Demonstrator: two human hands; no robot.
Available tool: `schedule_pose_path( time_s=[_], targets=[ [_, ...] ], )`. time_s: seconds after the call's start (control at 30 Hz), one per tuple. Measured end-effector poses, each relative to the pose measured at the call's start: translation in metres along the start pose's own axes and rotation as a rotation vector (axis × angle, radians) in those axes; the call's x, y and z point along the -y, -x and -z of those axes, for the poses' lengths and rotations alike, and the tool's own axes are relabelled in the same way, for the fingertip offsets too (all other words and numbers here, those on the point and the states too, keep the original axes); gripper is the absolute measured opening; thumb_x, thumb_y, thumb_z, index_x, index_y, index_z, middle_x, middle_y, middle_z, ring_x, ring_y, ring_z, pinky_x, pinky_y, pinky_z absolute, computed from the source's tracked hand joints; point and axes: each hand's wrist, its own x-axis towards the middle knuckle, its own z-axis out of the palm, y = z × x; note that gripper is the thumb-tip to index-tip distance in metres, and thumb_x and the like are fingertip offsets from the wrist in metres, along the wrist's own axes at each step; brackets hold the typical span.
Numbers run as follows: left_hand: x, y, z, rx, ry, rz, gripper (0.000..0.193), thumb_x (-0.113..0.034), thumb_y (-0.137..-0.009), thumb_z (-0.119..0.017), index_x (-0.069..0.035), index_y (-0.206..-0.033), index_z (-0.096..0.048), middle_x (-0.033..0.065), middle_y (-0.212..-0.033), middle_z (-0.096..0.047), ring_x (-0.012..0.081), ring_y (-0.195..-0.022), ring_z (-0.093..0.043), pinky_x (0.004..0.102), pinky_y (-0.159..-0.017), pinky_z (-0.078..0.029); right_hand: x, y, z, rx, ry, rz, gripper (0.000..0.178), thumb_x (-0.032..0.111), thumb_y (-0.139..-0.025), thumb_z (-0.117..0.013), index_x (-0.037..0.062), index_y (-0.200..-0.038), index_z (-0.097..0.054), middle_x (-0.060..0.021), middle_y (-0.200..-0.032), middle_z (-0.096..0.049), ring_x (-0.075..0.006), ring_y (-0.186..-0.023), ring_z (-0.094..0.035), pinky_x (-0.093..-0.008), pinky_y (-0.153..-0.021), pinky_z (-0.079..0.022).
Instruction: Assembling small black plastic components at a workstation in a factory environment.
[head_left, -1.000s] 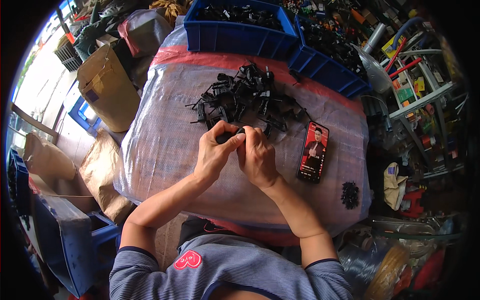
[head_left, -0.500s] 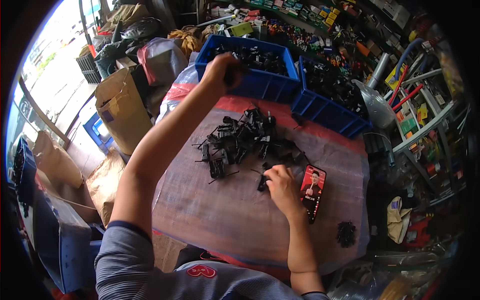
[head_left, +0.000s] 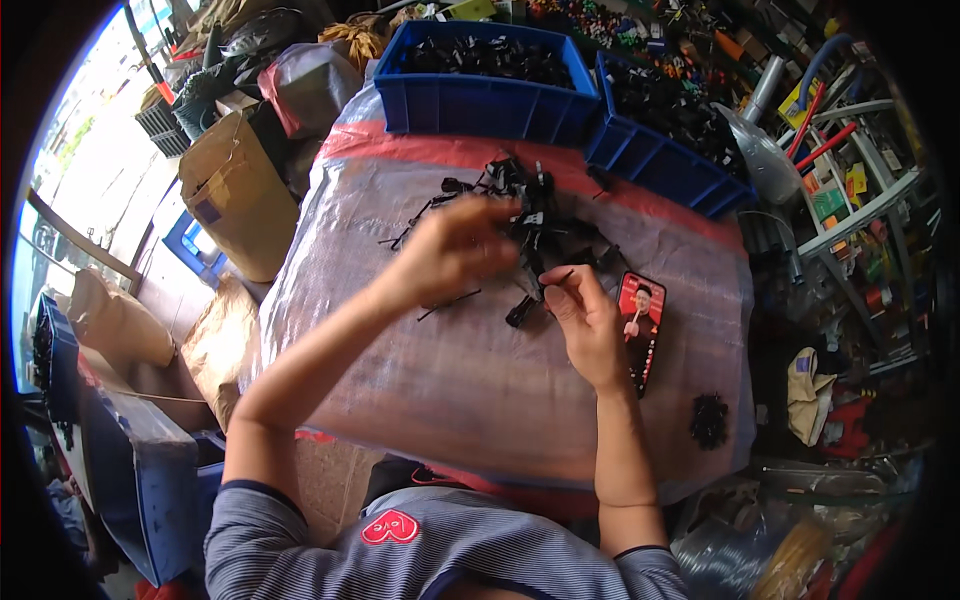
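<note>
A pile of black plastic parts with thin rods (head_left: 535, 230) lies on the sheet-covered table. My left hand (head_left: 455, 250) is over the pile's left side, blurred, with its fingers stretched out and nothing visible in them. Thumb and fingers of my right hand (head_left: 592, 325) pinch a small thin black part (head_left: 558, 276) at the pile's near right edge. Just right of that hand lies a phone (head_left: 643, 325) with a lit red picture. A small cluster of black pieces (head_left: 709, 421) sits by the table's right edge.
Two blue bins, a left one (head_left: 480, 108) and a right one (head_left: 665, 165), stand along the far edge, full of black parts. Paper sacks (head_left: 240, 200) and another blue bin (head_left: 160, 500) are at the left. A metal rack (head_left: 850, 220) rises at the right.
My left hand has come back from the far left bin to the pile, and the dark thing in it is gone. My right hand stays by the pile, now pinching a thin part. The view has tilted downward.
</note>
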Motion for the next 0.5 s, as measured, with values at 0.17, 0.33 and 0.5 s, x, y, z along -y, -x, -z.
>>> schedule_pose_path(
  time_s=[0.17,0.33,0.5],
  targets=[
    [0.011,0.053,-0.016,-0.063,0.418,0.276,0.029,-0.013,-0.081,-0.064,0.002,-0.105,-0.055,0.0039,-0.086,-0.06,0.0101,-0.073,-0.056,0.0239,-0.068,-0.045,0.002,0.005,-0.011,0.184,-0.222,-0.069,0.016,0.014,-0.089,-0.053,0.004,-0.102,-0.054,0.0014,-0.085,-0.054,-0.0051,-0.079,-0.05,-0.0199,-0.075,-0.042],
    [0.029,0.064,-0.026,-0.121,0.397,0.32,0.021,-0.015,-0.08,-0.067,0.0,-0.092,-0.059,0.0011,-0.075,-0.057,0.0078,-0.071,-0.053,0.0211,-0.063,-0.043,-0.011,0.01,-0.042,-0.226,-0.405,-0.031,0.026,0.004,-0.084,-0.059,0.0016,-0.11,-0.053,-0.0042,-0.094,-0.058,-0.0068,-0.084,-0.054,-0.019,-0.077,-0.044],
    [0.028,0.069,-0.027,-0.13,0.341,0.242,0.022,-0.013,-0.079,-0.066,0.004,-0.092,-0.063,0.0033,-0.081,-0.054,0.0105,-0.077,-0.054,0.0229,-0.068,-0.043,-0.015,0.011,-0.036,-0.043,-0.132,0.118,0.011,0.008,-0.085,-0.059,0.0021,-0.095,-0.06,-0.0012,-0.096,-0.055,-0.0062,-0.078,-0.052,-0.0186,-0.07,-0.043]
  ],
)
